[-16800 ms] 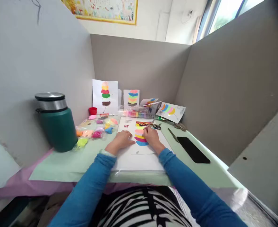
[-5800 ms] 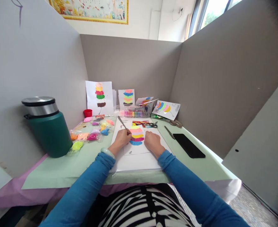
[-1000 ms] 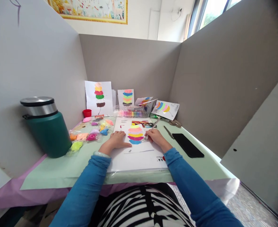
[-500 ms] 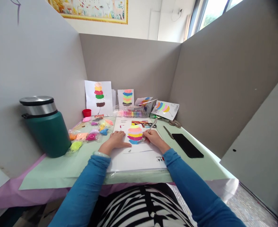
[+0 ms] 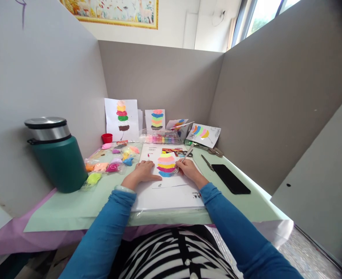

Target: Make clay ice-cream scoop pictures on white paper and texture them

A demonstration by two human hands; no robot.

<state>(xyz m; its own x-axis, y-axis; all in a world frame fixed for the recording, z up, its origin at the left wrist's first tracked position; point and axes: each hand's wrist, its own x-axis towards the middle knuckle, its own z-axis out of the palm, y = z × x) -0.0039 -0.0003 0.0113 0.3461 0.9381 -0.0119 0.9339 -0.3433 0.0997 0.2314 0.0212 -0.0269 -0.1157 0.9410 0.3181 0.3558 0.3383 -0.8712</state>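
While the right hand (image 5: 188,169) pinches a fork (image 5: 188,152) near the centre of the frame, its tines at the right end of the blue band (image 5: 164,174), the left hand (image 5: 143,171) rests with thumb spread at the sheet's left edge, gripping nothing. The striped sheet (image 5: 171,182) lies just below the frame's centre; it is probably thin and light, best held by its bare margins. The bands look soft and easily dented; the fork, likely stiff and slippery, suits a grip low on its handle.
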